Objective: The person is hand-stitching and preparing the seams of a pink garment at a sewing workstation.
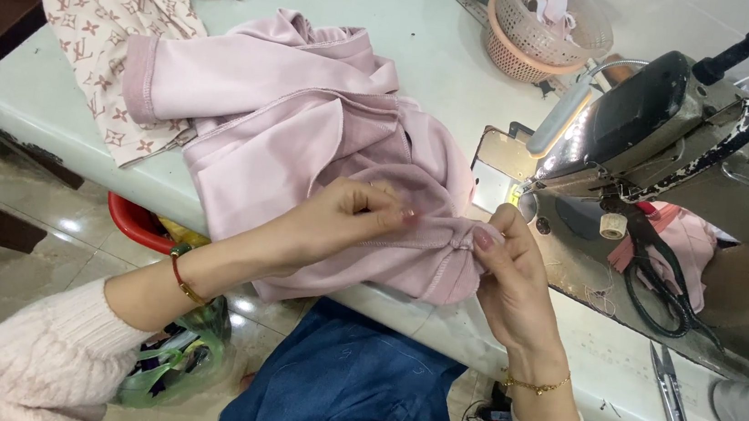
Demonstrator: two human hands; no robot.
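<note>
A soft pale-pink fabric garment (309,131) is spread on the light worktable (427,42), its folded hem pinched between the left hand (346,217) and right hand (510,274), both closed on it. At two o'clock stands a grey metal sewing machine (666,129); black scissors (669,285) lie at three o'clock.

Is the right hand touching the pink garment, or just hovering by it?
Touching. The head view shows the right hand pinching a gathered fold of the pink garment between its fingertips, with the left hand gripping the same edge.
</note>
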